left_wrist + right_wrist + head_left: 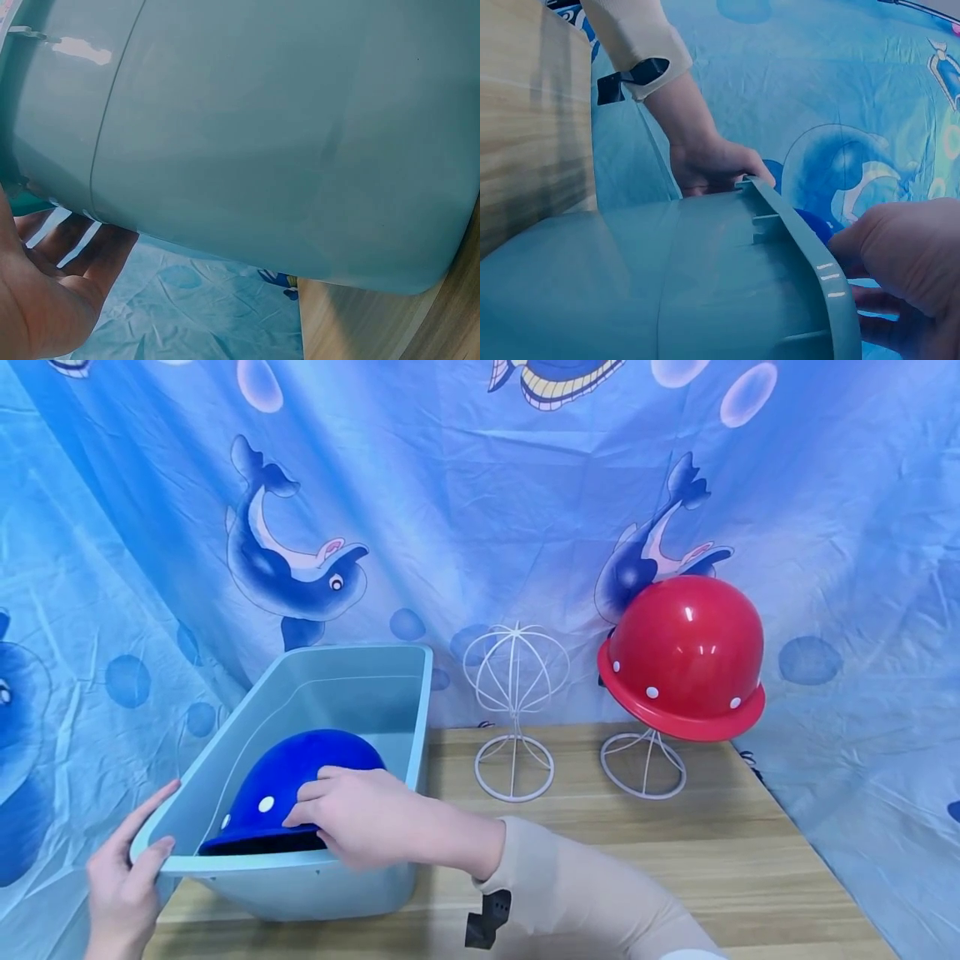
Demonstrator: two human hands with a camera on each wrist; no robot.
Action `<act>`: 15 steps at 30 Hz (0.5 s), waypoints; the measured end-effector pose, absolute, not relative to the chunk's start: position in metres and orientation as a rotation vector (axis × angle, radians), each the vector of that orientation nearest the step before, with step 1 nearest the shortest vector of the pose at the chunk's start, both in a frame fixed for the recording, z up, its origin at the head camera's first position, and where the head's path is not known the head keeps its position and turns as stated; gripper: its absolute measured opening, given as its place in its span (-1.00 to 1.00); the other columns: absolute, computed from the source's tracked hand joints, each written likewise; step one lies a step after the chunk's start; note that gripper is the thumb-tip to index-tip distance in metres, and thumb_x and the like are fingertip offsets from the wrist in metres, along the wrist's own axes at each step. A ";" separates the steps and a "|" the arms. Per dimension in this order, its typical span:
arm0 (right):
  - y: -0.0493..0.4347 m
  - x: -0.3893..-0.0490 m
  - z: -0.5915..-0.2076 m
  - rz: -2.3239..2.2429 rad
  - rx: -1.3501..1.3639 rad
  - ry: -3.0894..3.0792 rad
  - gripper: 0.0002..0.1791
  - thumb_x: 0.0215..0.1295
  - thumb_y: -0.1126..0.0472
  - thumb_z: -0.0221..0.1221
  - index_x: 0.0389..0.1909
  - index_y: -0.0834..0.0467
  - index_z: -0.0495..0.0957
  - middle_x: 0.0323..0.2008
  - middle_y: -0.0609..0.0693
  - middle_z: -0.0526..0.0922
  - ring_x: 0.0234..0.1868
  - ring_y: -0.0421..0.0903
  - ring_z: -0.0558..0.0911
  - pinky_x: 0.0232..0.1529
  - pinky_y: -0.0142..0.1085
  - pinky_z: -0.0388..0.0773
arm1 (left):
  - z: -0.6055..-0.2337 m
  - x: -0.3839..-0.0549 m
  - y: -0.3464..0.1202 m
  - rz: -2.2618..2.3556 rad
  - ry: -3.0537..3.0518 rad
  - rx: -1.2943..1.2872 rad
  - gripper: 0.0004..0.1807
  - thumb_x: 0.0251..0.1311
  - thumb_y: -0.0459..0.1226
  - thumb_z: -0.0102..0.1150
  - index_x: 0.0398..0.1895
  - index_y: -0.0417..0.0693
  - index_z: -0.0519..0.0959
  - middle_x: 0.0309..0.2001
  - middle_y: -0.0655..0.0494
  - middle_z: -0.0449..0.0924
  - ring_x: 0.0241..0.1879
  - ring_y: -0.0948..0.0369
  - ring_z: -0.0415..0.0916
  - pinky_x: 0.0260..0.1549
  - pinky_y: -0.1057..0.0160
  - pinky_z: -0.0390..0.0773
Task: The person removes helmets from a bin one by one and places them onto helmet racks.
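Place: curtained tabletop booth; room type beyond unclear
Dolphin-print curtain [465,518]: hung behind and along both sides
Wood-grain tabletop [750,868]: set within the curtain

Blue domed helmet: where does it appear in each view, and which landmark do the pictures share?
Head: helmet lower left, inside the pale teal plastic bin.
Left wrist: not visible.
Right wrist: small sliver right of centre, between bin and right hand.
Shared landmark: the bin.

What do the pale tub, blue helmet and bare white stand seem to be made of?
Pale tub: probably moulded plastic, softly glossy, with rounded corners and a bright highlight. Blue helmet: likely hard plastic, its smooth shell holding a rigid curve; fibreglass possible. Bare white stand: probably coated metal wire, from its thin bent rods.
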State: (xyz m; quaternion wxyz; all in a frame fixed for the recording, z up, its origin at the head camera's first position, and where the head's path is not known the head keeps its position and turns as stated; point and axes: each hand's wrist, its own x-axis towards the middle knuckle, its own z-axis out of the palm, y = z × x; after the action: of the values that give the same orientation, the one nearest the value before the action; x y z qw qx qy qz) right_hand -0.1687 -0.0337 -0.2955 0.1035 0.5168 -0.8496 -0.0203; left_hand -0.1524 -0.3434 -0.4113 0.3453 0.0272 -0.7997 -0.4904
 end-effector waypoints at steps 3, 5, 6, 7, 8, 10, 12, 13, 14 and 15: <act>-0.030 -0.174 -0.295 -0.096 1.445 -2.491 -0.51 0.54 0.23 0.12 0.31 -0.34 0.66 0.00 -0.45 0.72 -0.08 -0.39 0.58 -0.39 -0.58 0.43 | -0.412 -0.153 -0.343 -1.259 -2.083 0.081 -0.41 0.34 -0.49 0.00 0.41 -0.05 0.61 0.26 0.64 0.61 0.31 0.60 0.45 0.10 0.71 0.31; -0.027 -0.180 -0.295 -0.110 1.388 -2.482 -0.47 0.55 0.26 0.08 0.30 -0.38 0.67 -0.03 -0.46 0.72 -0.10 -0.42 0.64 -0.52 -0.54 0.40 | -0.412 -0.154 -0.343 -1.250 -2.083 0.088 -0.41 0.34 -0.50 0.00 0.41 -0.03 0.62 0.25 0.66 0.61 0.26 0.61 0.47 0.06 0.71 0.31; -0.025 -0.184 -0.296 -0.105 1.361 -2.477 -0.46 0.56 0.27 0.06 0.29 -0.38 0.67 -0.01 -0.46 0.72 -0.07 -0.43 0.67 -0.52 -0.52 0.44 | -0.413 -0.153 -0.343 -1.250 -2.080 0.087 -0.41 0.33 -0.50 0.00 0.41 -0.04 0.62 0.25 0.65 0.61 0.25 0.61 0.48 0.05 0.70 0.31; -0.024 -0.188 -0.297 -0.089 1.337 -2.464 -0.47 0.58 0.28 0.05 0.28 -0.37 0.68 0.01 -0.44 0.74 -0.04 -0.43 0.70 -0.49 -0.51 0.51 | -0.413 -0.153 -0.343 -1.250 -2.078 0.090 -0.41 0.33 -0.50 0.00 0.40 -0.04 0.62 0.25 0.65 0.61 0.22 0.61 0.49 0.02 0.69 0.32; -0.022 -0.192 -0.298 -0.063 1.318 -2.459 -0.49 0.59 0.28 0.05 0.28 -0.34 0.69 0.02 -0.42 0.75 -0.01 -0.42 0.72 -0.42 -0.51 0.57 | -0.413 -0.153 -0.343 -1.251 -2.076 0.093 -0.41 0.33 -0.51 0.00 0.40 -0.04 0.62 0.25 0.66 0.61 0.19 0.61 0.50 -0.02 0.69 0.32; -0.020 -0.200 -0.302 0.004 1.295 -2.436 -0.52 0.59 0.29 0.04 0.26 -0.24 0.72 0.06 -0.35 0.77 0.06 -0.39 0.74 -0.20 -0.53 0.65 | -0.413 -0.153 -0.343 -1.257 -2.073 0.095 -0.40 0.33 -0.51 -0.01 0.41 -0.04 0.62 0.25 0.64 0.61 0.16 0.62 0.50 -0.05 0.68 0.33; -0.016 -0.207 -0.305 0.095 1.279 -2.412 -0.57 0.57 0.31 0.06 0.21 -0.12 0.76 0.07 -0.26 0.80 0.10 -0.35 0.75 -0.02 -0.56 0.65 | -0.413 -0.153 -0.342 -1.265 -2.072 0.099 -0.40 0.33 -0.51 -0.02 0.41 -0.05 0.61 0.25 0.63 0.61 0.13 0.63 0.53 -0.09 0.68 0.37; -0.015 -0.209 -0.307 0.136 1.264 -2.398 -0.60 0.55 0.30 0.07 0.17 -0.07 0.77 0.05 -0.22 0.81 0.08 -0.33 0.76 0.02 -0.55 0.65 | -0.413 -0.153 -0.342 -1.263 -2.076 0.105 -0.40 0.33 -0.50 -0.02 0.41 -0.04 0.61 0.25 0.63 0.61 0.09 0.63 0.54 -0.11 0.68 0.38; -0.014 -0.212 -0.309 0.185 1.247 -2.384 -0.62 0.52 0.28 0.08 0.13 -0.02 0.79 0.03 -0.19 0.82 0.06 -0.30 0.77 0.03 -0.53 0.65 | -0.413 -0.153 -0.342 -1.264 -2.075 0.105 -0.40 0.33 -0.50 -0.02 0.41 -0.04 0.61 0.25 0.62 0.61 0.09 0.63 0.54 -0.12 0.68 0.39; -0.012 -0.215 -0.310 0.245 1.227 -2.370 -0.66 0.50 0.26 0.11 0.08 0.01 0.80 0.00 -0.16 0.83 0.02 -0.29 0.78 0.03 -0.52 0.66 | -0.412 -0.154 -0.341 -1.269 -2.071 0.100 -0.40 0.32 -0.51 -0.02 0.41 -0.05 0.61 0.25 0.61 0.62 0.05 0.62 0.54 -0.13 0.67 0.38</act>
State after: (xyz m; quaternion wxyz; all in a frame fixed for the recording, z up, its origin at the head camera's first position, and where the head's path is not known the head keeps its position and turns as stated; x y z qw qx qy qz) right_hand -0.2152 -0.0122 -0.3102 0.2288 0.4457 -0.8609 0.0890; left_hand -0.1539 -0.3414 -0.4122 0.3477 0.0386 -0.7988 -0.4894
